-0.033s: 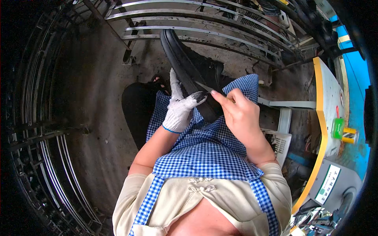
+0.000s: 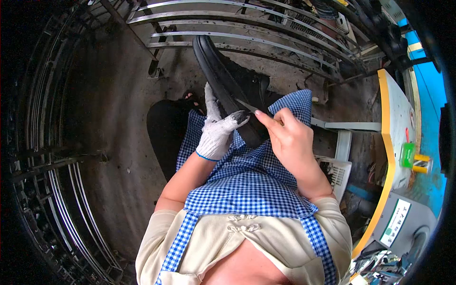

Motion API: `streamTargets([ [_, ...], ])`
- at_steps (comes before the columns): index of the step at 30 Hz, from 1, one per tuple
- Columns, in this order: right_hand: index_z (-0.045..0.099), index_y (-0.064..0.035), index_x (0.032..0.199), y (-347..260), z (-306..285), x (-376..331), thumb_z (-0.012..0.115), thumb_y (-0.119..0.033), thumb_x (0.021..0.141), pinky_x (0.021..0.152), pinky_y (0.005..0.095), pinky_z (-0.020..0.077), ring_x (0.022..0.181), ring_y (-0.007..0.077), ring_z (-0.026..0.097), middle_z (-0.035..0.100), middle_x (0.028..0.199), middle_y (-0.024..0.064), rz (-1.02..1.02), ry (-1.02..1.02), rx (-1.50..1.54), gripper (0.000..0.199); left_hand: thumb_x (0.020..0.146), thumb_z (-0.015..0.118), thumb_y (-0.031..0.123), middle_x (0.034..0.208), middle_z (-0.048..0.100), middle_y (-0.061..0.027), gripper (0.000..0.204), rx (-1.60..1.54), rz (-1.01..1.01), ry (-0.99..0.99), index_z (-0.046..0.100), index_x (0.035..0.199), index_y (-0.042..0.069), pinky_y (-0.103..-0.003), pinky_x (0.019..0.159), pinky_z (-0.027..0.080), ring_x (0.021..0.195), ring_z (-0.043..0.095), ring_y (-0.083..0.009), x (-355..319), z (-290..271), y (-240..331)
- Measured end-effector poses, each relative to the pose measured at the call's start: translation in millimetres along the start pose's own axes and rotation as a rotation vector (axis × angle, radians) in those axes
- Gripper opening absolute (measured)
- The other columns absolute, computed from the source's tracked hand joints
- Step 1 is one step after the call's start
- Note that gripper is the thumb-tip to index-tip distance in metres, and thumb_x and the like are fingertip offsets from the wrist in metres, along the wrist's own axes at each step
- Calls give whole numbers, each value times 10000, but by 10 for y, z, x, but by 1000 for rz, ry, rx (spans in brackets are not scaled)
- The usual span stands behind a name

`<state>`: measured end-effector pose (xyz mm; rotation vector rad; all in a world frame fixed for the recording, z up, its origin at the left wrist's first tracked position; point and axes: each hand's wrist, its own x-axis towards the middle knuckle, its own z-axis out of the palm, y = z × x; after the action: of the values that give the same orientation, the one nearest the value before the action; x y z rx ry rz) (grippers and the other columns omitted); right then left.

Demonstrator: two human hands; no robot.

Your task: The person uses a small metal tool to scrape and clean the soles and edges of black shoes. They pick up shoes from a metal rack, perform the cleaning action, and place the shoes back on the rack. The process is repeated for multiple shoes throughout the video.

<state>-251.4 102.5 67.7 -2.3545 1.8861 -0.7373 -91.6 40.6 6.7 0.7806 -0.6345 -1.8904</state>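
A black shoe [image 2: 230,78] is held over my lap, its toe pointing away and its thick sole edge facing left. My left hand [image 2: 217,133] wears a white knit glove with a dark, stained thumb. It grips the shoe by the sole, thumb over the near part of the upper and fingers along the left side. A thin pointed metal blade [image 2: 246,104] is pinched in my bare right hand [image 2: 290,135]. Its tip meets the shoe near the line between upper and sole. The handle is hidden in my palm.
A blue checked apron [image 2: 237,190] covers my lap. Beyond the shoe runs a metal rail rack [image 2: 247,47], with more racks [image 2: 61,213] at left. On the right stands a yellow-edged table [image 2: 396,137] with a green container [image 2: 407,155] and a grey machine [image 2: 403,223].
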Motion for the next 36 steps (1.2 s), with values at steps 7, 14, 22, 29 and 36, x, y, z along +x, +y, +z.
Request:
streamTargets([
  [7,648,-176,1164,-24,164,63,631,-50,774,492,341,488,606,203,596,491,810,52,14,-20,10,410,686,731,-10,1383,414,-140,1146,-12,-20,11,-36,1513,190,-356,985,455,1196,506,-264,29,-16,-4],
  [14,638,-124,1169,-33,246,167,646,-46,830,533,338,480,609,233,587,540,781,69,113,88,36,348,668,765,23,1376,403,-125,1159,47,-18,-75,-11,1513,183,-352,979,461,1218,481,-259,-2,24,-165],
  [22,681,-101,1000,150,141,253,737,-131,764,540,314,488,638,228,623,599,767,62,112,151,322,245,663,766,44,1396,388,-143,1156,-44,-151,-156,-2,1514,189,-380,1000,454,1239,471,-278,-10,26,-54],
  [29,656,-86,830,112,203,392,729,-96,723,556,308,508,714,192,629,584,803,21,-109,145,197,130,649,846,150,1365,438,-109,1201,160,82,-178,10,1510,197,-365,980,461,1211,488,-235,11,-7,-113],
  [36,640,-45,872,165,201,286,707,-46,752,599,321,479,701,242,617,592,814,76,10,-150,402,138,622,866,165,1417,397,-141,1255,244,67,-141,-20,1510,193,-400,1014,449,1264,462,-260,-76,-44,-82],
])
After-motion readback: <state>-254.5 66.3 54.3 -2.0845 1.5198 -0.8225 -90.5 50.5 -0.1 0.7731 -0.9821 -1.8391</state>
